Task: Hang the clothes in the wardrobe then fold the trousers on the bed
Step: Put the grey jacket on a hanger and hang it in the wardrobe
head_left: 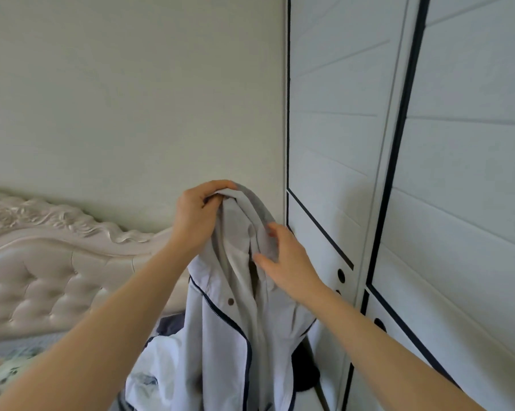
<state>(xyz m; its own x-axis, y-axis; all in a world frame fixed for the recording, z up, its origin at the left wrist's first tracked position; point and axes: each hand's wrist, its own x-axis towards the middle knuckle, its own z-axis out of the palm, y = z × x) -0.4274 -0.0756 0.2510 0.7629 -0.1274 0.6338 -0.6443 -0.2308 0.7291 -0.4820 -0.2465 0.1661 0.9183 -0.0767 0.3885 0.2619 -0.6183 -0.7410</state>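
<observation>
While the left hand (198,216) was raised at chest level with the forearm angled up from lower left, its fingers were curled over the top of the hood (250,209) of a pale grey jacket (238,315), bunching the cloth in a closed grip. The right hand (288,268) reached in from lower right, with the index finger and thumb set apart against the grey hood edge; whether they nipped the cloth could not be told. The jacket hung straight down from the left hand, front facing the camera, dark zip trim (220,317) running down its open edge. It hung just left of the wardrobe door (333,129), near its black-lined edge. Both door panels were closed. Bare wall (131,99) lay behind and above the hands. A tufted headboard (42,262) stood well to the left, and a white garment (155,366) lay on the bed (10,360) below the jacket.
</observation>
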